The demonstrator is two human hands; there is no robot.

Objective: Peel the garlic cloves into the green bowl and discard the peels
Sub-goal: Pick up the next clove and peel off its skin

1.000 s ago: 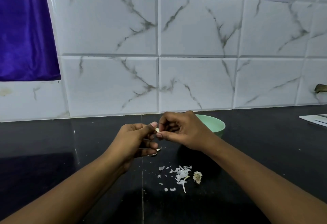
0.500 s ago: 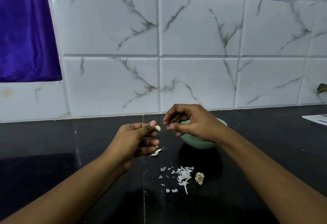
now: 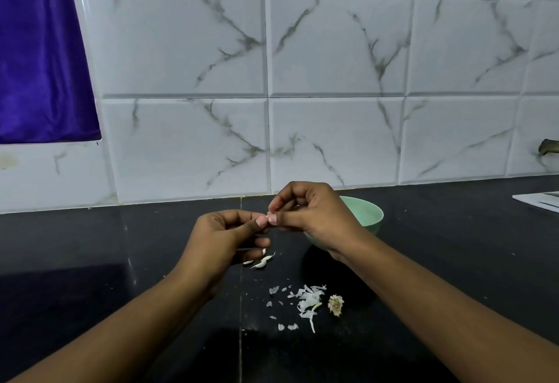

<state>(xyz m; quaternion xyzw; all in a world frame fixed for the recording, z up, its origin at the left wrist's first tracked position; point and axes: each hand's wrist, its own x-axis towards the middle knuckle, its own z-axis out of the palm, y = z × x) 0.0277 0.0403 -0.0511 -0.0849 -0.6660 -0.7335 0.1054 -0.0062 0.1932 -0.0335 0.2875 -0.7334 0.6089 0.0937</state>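
**Head view.** Step in hand, prob.: stripping skin from one garlic clove (image 3: pixel 267 217). The left hand (image 3: pixel 223 240) has its fingers curled, thumb + forefinger pinching the clove. The right hand (image 3: pixel 314 216) meets it thumb to thumb, fingers curled, nipping the clove's tip or its skin; cannot tell which. Both are held above the counter (image 3: pixel 121 246), mid-width, toward its back edge.

The green bowl (image 3: pixel 367 211) stands behind the right hand, near the back edge. Unpeeled cloves (image 3: pixel 261 263) lie under the left hand. Loose peels (image 3: pixel 307 301) + root stub (image 3: pixel 335 305) lie nearer the front edge.

Next move, prob.: pull the skin off w/ a firm hold on the clove, then reach back to drop it in the bowl.

Hidden or unclear: most of the clove is covered by fingertips, and the bowl's inside + near wall by the right hand.
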